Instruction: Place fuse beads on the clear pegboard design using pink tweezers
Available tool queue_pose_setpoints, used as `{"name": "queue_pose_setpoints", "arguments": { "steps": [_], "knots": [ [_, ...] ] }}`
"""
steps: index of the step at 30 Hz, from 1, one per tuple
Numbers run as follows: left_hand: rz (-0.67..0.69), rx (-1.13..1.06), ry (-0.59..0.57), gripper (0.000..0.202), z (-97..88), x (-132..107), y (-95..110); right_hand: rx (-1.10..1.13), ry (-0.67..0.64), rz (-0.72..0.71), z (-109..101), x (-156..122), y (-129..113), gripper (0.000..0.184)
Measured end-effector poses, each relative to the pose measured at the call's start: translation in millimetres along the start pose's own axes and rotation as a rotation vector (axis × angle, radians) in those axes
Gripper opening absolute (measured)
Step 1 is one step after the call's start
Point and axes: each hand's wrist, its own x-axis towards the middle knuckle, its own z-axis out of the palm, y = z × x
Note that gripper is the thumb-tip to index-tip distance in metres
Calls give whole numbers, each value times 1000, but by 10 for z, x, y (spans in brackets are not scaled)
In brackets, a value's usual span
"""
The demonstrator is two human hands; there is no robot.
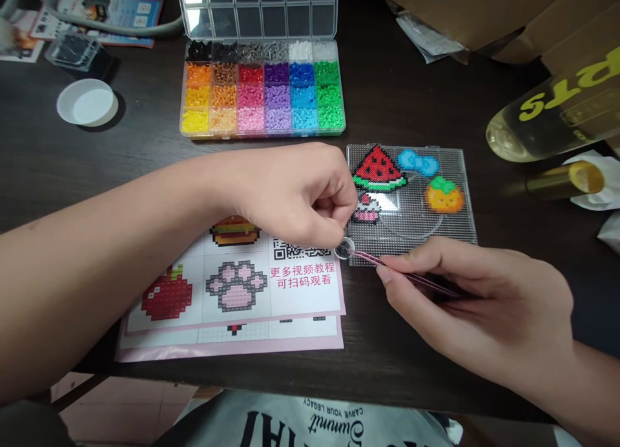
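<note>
- Tweezers [367, 258], slim, pink and shiny, are out in front of the right hand [484, 305] on my feed, tips at the small round white cup [336, 249] of dark beads [344, 246].
- Right grip: thumb and forefinger pinched tight on them. Can't tell from here if the tips have a bead.
- Left hand [300, 188]: fingers curled in, and the grip looks pinched on the cup's rim. The cup is by the near left corner of the clear plastic pegboard [421, 224]; I can't tell if it's resting or held up.
- What could go wrong, imo: a hard poke at the rim tips the cup and beads go all over the dark wooden table [378, 343]. Squeeze too hard and a bead pings out.
- I'd also watch those left knuckles. They're right beside the pink-and-white bead cupcake [367, 209], so a nudge could knock its beads off the pegs.
- Pointing: tips aim left and slightly away from the wearer, back end toward the right palm. Long axis runs mostly sideways across my view, sloping down to the right.
</note>
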Motion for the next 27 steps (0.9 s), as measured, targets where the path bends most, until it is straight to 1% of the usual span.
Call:
{"name": "queue_pose_setpoints", "arguments": {
  "steps": [10,15,22,27],
  "knots": [
    [-35,-4,-6,21,1,13,-12,-4,7,-4,27,10,0,18],
    [-54,8,-3,23,-2,21,19,9,19,6,10,4,-19,19],
    [-78,63,7,23,3,19,58,13,53,30,-29,-26,-22,19],
    [-80,43,2,24,2,20,61,17,59,57,-10,-14,1,18]
  ]
}}
